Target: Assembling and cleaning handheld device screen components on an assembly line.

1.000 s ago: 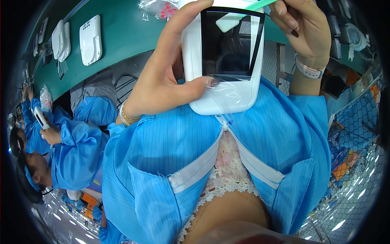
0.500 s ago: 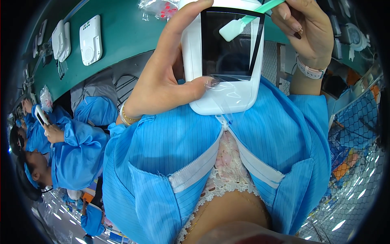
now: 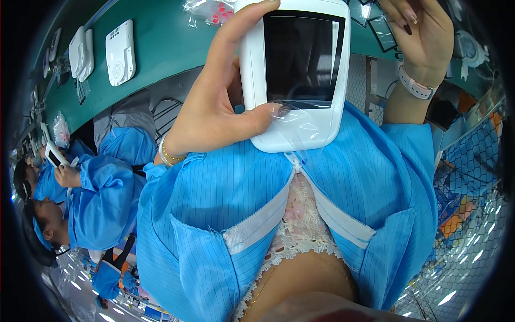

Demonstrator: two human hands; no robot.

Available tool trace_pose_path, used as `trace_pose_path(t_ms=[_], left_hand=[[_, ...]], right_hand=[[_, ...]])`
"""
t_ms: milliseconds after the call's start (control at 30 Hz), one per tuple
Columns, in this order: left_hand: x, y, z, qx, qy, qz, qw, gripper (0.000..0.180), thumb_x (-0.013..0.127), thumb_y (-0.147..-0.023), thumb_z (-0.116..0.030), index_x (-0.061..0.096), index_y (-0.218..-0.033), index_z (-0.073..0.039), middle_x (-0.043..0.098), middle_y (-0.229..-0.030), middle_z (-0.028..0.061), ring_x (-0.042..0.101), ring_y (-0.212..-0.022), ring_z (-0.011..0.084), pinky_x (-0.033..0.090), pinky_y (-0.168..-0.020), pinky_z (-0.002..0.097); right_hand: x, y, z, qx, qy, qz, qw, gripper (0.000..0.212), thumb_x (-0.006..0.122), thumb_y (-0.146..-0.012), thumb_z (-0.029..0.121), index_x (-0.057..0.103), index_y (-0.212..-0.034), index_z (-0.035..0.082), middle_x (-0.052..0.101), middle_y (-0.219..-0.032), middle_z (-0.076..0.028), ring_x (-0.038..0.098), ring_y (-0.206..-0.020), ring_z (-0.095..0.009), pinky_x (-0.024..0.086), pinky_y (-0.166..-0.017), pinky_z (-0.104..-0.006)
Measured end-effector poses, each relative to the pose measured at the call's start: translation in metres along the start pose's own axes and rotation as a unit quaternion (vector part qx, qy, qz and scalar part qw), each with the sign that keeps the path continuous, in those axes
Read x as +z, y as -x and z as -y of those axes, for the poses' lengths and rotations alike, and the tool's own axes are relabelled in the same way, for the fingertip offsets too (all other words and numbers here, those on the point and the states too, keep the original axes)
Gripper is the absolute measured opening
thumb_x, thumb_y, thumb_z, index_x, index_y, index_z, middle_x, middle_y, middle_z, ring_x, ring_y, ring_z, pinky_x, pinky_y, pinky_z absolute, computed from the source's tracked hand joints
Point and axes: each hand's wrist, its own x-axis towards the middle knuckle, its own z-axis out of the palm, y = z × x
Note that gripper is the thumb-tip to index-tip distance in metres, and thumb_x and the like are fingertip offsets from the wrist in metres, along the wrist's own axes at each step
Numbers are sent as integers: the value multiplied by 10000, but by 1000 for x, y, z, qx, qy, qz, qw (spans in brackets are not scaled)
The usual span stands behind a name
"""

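My left hand [image 3: 214,107] grips a white handheld device [image 3: 300,129] with rounded corners by its left side, thumb over the lower front and index finger at the top. Its dark screen [image 3: 300,59] faces up. A clear film [image 3: 303,121] sticks out below the screen, pinned near my thumb. My right hand [image 3: 421,37], wearing a pale wristband [image 3: 416,83], is apart from the device at the upper right. Its fingers are curled, and the top edge cuts off part of it, hiding anything it holds.
The green bench [image 3: 161,40] carries a white device housing [image 3: 120,53] at the left. Dark-framed glass panels [image 3: 381,32] lie beside my right hand. A clear bag with red marks [image 3: 214,11] sits at the back. Co-workers in blue [image 3: 102,198] sit to the left.
My right hand has moved right, away from the screen. The green-handled white swab it held over the screen is out of sight. My left hand and the device have barely moved.
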Motion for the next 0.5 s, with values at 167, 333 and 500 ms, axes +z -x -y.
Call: trace_pose_path(t_ms=[167,333,500], left_hand=[[3,-2,-3,1,-34,-30,999,977,659,-564,-113,235,-1443,-162,350,-1435,126,534,-1179,350,472,-955,471],[3,-3,-6,-14,-33,-25,999,982,660,-558,-111,229,-1439,-156,374,-1413,131,554,-1154,350,492,-929,477],[5,-3,-4,-28,-14,-24,999,973,661,-564,-111,233,-1436,-159,393,-1393,133,573,-1125,355,504,-910,485]], right_hand=[[2,9,-1,-77,20,1,997,230,461,-950,138,572,-1043,-41,597,-701,-42,412,-463,-65,306,-417,-198],[2,22,-4,-92,68,50,992,241,420,-973,172,568,-1000,-16,588,-664,-49,414,-445,-79,314,-422,-213],[5,11,-32,100,-613,238,747,243,420,-975,172,571,-989,-18,596,-662,-52,414,-438,-74,304,-424,-206]])
